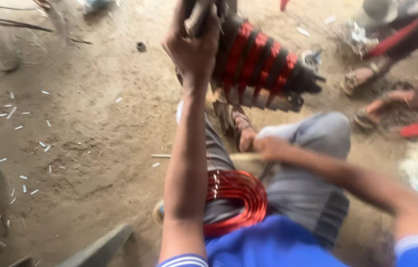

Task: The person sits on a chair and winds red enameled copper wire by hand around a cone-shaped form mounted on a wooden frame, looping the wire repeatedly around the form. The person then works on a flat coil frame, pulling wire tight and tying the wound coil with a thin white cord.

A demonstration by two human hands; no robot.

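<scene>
A: Where is the wound core [263, 62]?
B: Black core banded with red wire, just right of the left hand [192, 47], long axis running down and rightward. The left hand is nearer, clenched on a grey tool [196, 20] at the core's upper end.
A: Right hand [268, 147]?
B: Well below the core, over the knee; blurred, grip cannot be told. A red wire coil [241, 198] lies on the lap.

The left arm is stretched straight forward and up, with the left hand [192, 47] closed in a grip, its back turned to the camera. The right arm is bent and brought in across the lap; the right hand [270, 147] is blurred, its fingers seemingly curled.
</scene>
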